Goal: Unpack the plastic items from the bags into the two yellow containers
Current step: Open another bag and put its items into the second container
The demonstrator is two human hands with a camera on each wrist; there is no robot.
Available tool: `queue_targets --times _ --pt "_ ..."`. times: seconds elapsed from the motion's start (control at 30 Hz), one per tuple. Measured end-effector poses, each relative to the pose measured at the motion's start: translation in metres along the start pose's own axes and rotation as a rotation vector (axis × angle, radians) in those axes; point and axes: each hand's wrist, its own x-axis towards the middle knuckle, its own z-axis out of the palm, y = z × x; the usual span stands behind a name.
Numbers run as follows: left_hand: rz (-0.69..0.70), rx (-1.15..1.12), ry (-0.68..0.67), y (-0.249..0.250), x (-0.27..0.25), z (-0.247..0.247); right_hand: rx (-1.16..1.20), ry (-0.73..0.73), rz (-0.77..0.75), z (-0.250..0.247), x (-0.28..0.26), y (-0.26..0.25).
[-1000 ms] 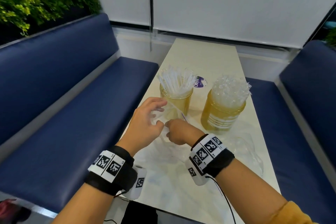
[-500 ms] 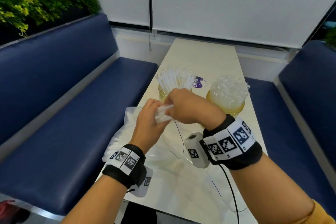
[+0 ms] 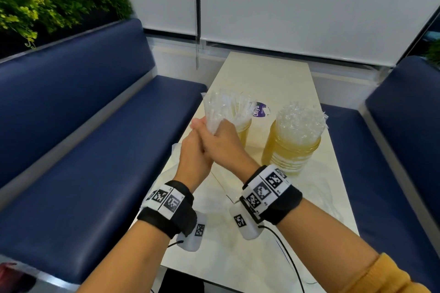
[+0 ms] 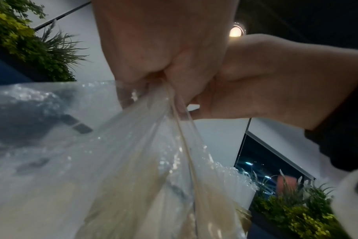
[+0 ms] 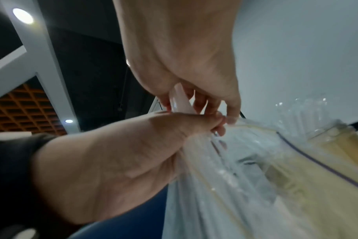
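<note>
My left hand point(image 3: 194, 157) and right hand point(image 3: 223, 143) pinch the limp, slippery clear bag point(image 4: 112, 161) at its gathered mouth; I judge the bag light.

My head camera looks forward and down along the desk point(image 3: 269, 83), taking in both forearms from above. My left wrist camera sits very close under the left hand point(image 4: 164, 48), looking up past it at the ceiling. My right wrist camera looks up likewise, close under the right hand point(image 5: 184, 56). All three share the clasped hands and the bag point(image 4: 133, 161).
</note>
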Motion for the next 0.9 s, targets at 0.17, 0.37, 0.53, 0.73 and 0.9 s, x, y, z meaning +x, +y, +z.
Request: queue_targets --times 0.17,0.37,0.53,0.73,0.9 --pt "-0.07 -0.02 -0.005 -0.016 -0.001 0.0 0.143 0.099 -0.038 -0.008 0.013 -0.014" --pt "-0.112 0.063 0.033 -0.023 0.002 -0.003 0.598 0.169 -0.107 -0.068 0.061 -0.062" --pt "-0.104 0.073 0.046 -0.025 0.008 -0.008 0.866 0.227 -0.056 -0.094 0.111 -0.058" --pt "-0.09 0.078 0.05 -0.026 0.012 -0.013 0.653 0.378 -0.063 -0.088 0.154 -0.022" --pt "-0.063 0.06 0.062 -0.023 0.015 -0.017 0.185 0.214 0.052 -0.048 0.163 0.04"
